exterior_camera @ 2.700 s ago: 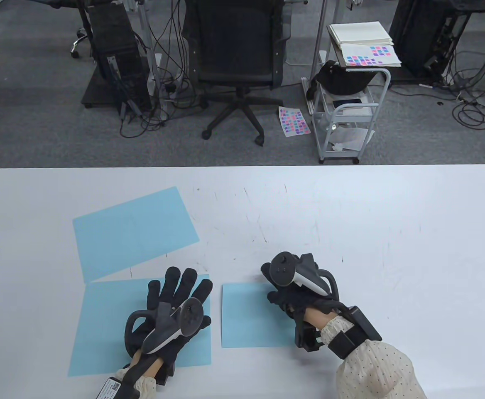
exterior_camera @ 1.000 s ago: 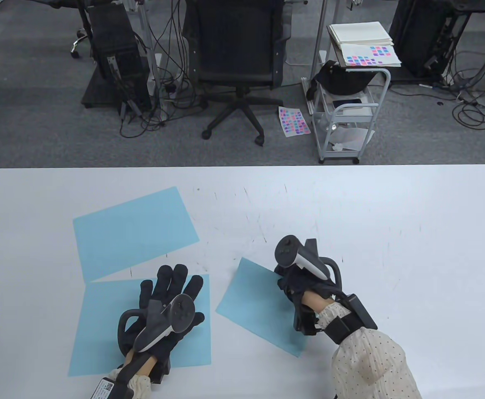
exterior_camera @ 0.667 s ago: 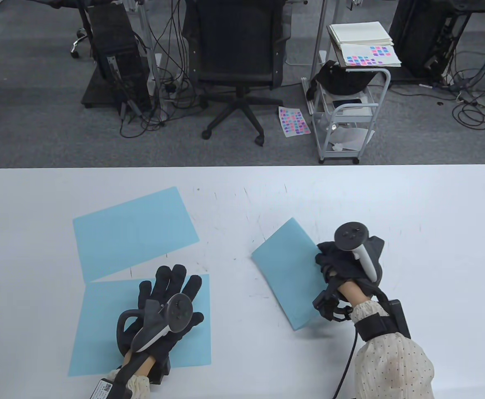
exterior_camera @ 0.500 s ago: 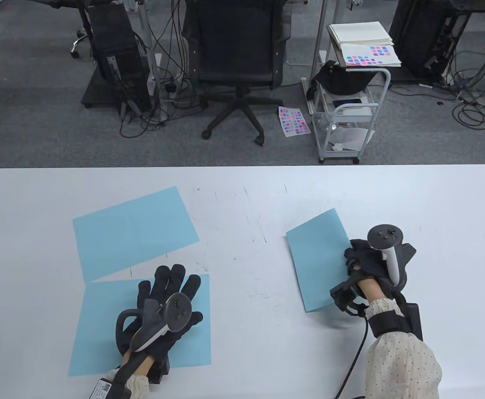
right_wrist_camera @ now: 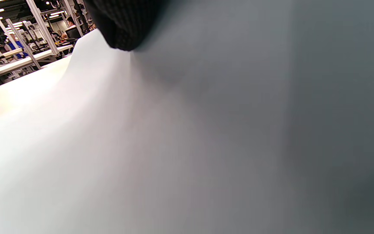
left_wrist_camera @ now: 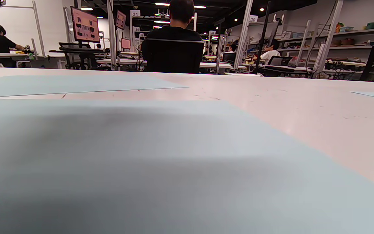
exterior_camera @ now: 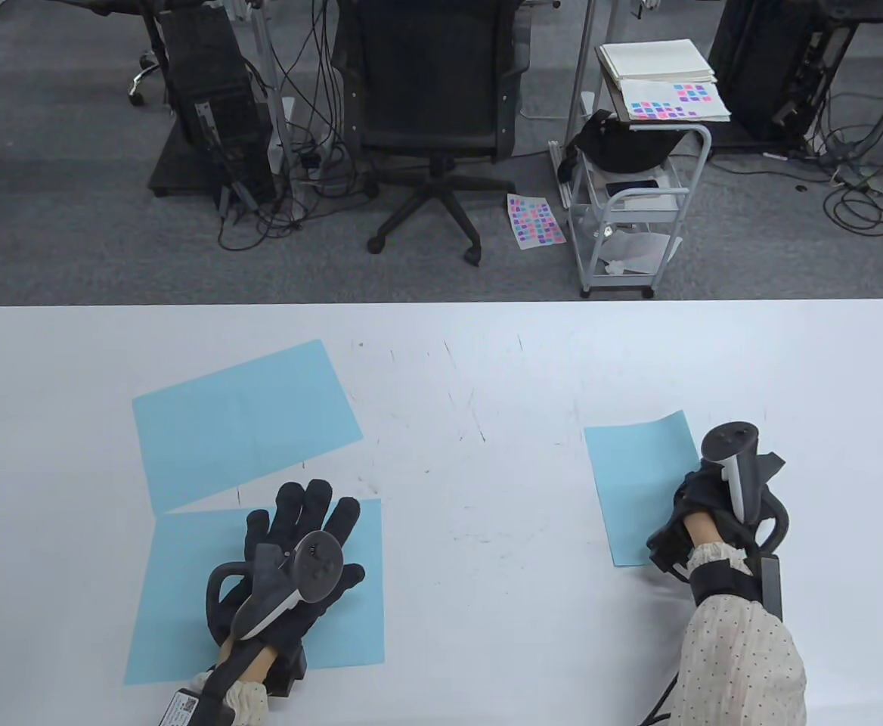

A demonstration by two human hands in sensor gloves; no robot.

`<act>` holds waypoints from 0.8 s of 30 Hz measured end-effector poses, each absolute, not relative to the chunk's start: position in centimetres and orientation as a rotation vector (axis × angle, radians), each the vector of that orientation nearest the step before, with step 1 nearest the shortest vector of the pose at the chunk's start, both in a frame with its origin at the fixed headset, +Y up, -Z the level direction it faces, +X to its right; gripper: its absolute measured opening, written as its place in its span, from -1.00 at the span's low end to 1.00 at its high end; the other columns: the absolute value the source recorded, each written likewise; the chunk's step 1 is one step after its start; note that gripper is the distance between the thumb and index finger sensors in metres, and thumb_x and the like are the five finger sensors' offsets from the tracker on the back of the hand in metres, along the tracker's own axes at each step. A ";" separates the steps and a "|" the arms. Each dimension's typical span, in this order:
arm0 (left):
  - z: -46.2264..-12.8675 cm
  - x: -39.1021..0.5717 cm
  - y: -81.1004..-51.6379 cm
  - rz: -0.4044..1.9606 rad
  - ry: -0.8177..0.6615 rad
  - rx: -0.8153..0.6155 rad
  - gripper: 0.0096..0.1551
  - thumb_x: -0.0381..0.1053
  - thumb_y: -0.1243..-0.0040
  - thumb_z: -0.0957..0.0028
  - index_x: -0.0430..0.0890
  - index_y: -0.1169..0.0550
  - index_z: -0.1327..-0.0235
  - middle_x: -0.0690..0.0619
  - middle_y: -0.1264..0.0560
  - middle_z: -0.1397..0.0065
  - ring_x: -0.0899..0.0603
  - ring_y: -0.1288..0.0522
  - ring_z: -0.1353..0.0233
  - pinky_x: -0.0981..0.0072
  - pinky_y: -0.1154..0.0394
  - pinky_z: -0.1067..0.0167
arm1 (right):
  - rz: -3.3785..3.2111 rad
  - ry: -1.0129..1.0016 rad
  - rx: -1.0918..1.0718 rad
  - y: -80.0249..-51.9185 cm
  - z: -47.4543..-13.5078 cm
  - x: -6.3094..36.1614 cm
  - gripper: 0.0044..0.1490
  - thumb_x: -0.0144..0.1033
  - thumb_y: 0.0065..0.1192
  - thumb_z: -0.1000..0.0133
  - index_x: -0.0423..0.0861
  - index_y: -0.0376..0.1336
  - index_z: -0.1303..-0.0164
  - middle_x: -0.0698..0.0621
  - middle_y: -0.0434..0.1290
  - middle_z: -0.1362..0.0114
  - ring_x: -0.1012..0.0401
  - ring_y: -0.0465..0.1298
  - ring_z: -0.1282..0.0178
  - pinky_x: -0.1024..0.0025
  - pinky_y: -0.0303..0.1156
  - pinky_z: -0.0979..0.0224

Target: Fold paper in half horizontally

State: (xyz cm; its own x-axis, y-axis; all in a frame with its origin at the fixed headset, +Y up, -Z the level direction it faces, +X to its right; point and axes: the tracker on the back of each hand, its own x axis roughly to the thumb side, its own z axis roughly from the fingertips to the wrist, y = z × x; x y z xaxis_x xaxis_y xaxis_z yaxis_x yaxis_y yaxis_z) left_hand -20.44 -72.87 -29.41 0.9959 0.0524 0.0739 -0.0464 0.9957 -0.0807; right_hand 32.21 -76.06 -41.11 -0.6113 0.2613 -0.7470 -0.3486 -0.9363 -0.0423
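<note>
**Folded sheet at the right, flat sheet under the left palm**

On the white desk (exterior_camera: pixel 487 363), one light-blue sheet (exterior_camera: pixel 245 423) lies angled at far left. Just below, the left hand (exterior_camera: pixel 298 560) rests spread-fingered, flat on a second blue sheet (exterior_camera: pixel 184 590). Over right, the right hand (exterior_camera: pixel 714 499) grips the folded blue paper (exterior_camera: pixel 638 484) by its right edge, fingers curled.
</note>
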 end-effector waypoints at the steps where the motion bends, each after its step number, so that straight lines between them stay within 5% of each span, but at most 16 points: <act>1: -29.4 -20.4 -72.9 0.049 -0.076 -0.080 -0.03 0.45 0.01 0.29 0.51 0.05 -0.46 0.32 0.23 -0.73 -0.07 0.25 -0.77 -0.24 0.10 -0.70 | 2.549 0.156 -1.172 -76.1 -41.1 32.4 -0.32 -0.32 0.23 -0.07 -0.08 0.15 -0.43 0.03 0.45 -0.21 -0.07 0.20 -0.56 -0.29 -0.13 -0.60; 11: -29.4 -20.4 -72.9 0.050 -0.078 -0.090 -0.03 0.45 0.01 0.29 0.51 0.05 -0.46 0.31 0.23 -0.73 -0.07 0.25 -0.77 -0.24 0.10 -0.70 | 2.614 0.221 -1.245 -77.0 -40.4 33.8 -0.16 -0.31 0.28 -0.05 -0.04 0.01 -0.53 -0.01 0.33 -0.35 -0.08 0.06 -0.63 -0.30 -0.20 -0.61; 16: -29.3 -20.4 -72.8 0.048 -0.076 -0.094 -0.03 0.45 0.01 0.29 0.51 0.05 -0.46 0.31 0.23 -0.73 -0.07 0.24 -0.77 -0.24 0.10 -0.69 | 2.683 0.253 -1.233 -77.5 -40.1 33.3 -0.06 -0.24 0.24 -0.07 -0.01 -0.14 -0.59 -0.05 0.11 -0.58 -0.11 -0.13 -0.67 -0.31 -0.26 -0.60; 24: -29.3 -20.0 -73.1 0.036 -0.087 -0.108 -0.03 0.45 0.01 0.29 0.51 0.05 -0.46 0.31 0.22 -0.73 -0.07 0.24 -0.77 -0.23 0.10 -0.70 | 2.692 0.206 -0.883 -75.3 -38.9 29.0 -0.01 -0.14 0.15 -0.09 0.00 -0.26 -0.61 -0.05 -0.10 -0.70 -0.14 -0.27 -0.68 -0.33 -0.31 -0.59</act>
State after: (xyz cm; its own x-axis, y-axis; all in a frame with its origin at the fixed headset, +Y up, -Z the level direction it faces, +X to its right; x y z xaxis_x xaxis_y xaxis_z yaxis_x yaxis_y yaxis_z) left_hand -20.00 -73.08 -29.26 0.9956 0.0408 0.0843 -0.0315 0.9935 -0.1091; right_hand 28.97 -75.31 -38.92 -0.7663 0.2366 -0.5974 -0.3248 -0.9448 0.0425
